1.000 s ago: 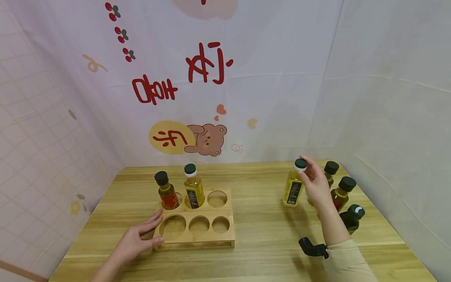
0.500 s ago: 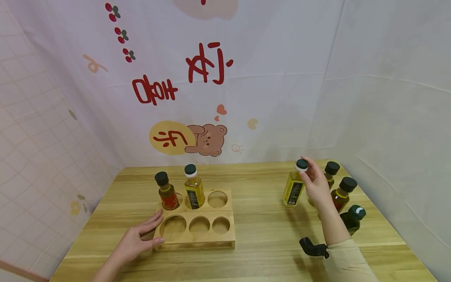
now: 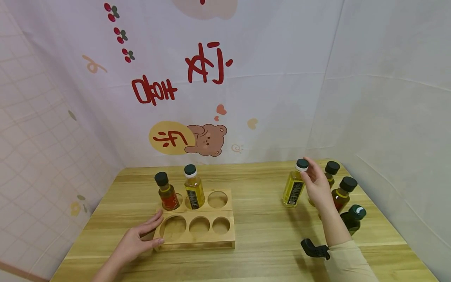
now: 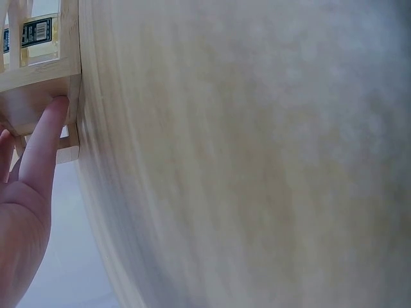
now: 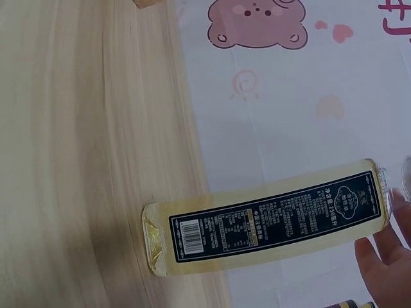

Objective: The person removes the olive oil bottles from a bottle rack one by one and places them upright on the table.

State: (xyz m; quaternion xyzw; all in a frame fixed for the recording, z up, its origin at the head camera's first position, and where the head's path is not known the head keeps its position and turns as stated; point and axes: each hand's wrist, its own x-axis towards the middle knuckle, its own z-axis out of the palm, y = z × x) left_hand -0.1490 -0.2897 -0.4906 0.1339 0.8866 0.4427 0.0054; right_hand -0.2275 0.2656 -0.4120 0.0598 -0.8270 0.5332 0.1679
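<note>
On the right, my right hand (image 3: 315, 185) pinches the neck of an oil bottle (image 3: 293, 190), just under its dark green cap. This square glass bottle holds yellow oil and stands nearly upright; its black label (image 5: 276, 218) faces the camera in the right wrist view. At the left, straight fingers of my left hand (image 3: 135, 241) touch the left end of a two-step wooden bottle rack (image 3: 188, 243) with round holes. The rack's upper row carries a red-labelled bottle (image 3: 170, 199) and a similar yellow oil bottle (image 3: 194, 194). One finger (image 4: 42, 147) presses the rack's end in the left wrist view.
Several bottles line the right side: one dark-capped bottle (image 3: 332, 168) behind my hand, a brownish one (image 3: 341, 197) and a dark green one (image 3: 351, 221), partly hidden by my forearm. Fabric walls (image 3: 275, 98) enclose the wooden table (image 3: 260, 235) at the back and sides.
Almost nothing differs. The right hand and the bottle it pinches have shifted very slightly to the right; the left hand stays at the rack.
</note>
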